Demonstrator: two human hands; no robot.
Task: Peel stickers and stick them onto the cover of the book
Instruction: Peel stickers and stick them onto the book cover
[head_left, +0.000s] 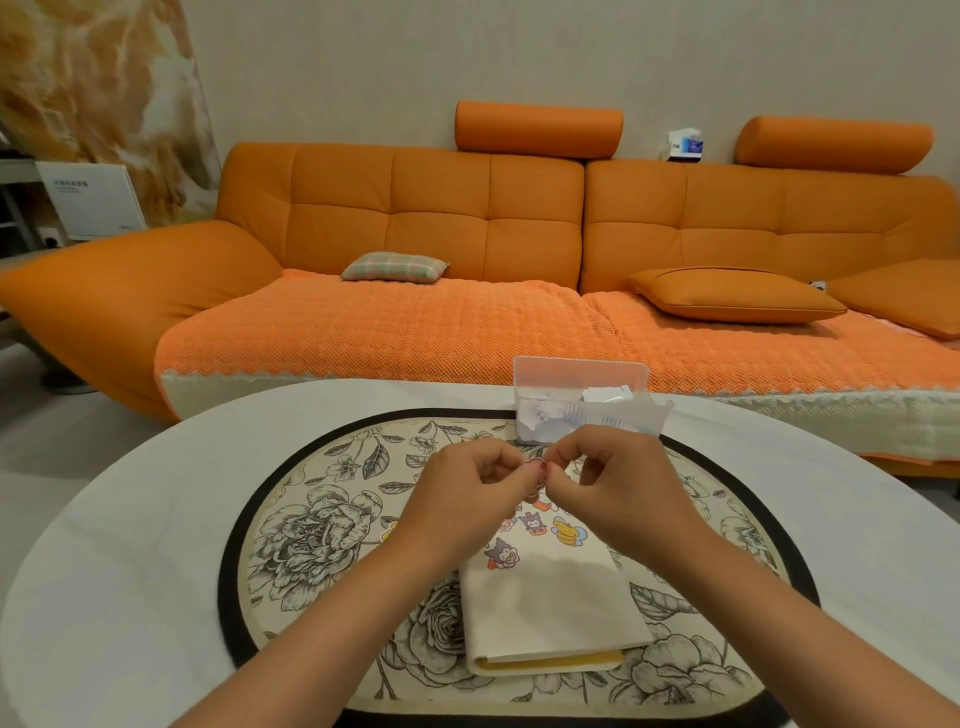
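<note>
Book (550, 597) lies flat (stickers (532, 525) at far end), long axis pointing away.

White oval table (130, 519) bearing a black-rimmed floral mat (322, 530)

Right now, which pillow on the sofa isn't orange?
The small checked pillow on the left seat of the sofa. Its cloth is pale plaid; the two bigger cushions to the right are plain orange.
</note>
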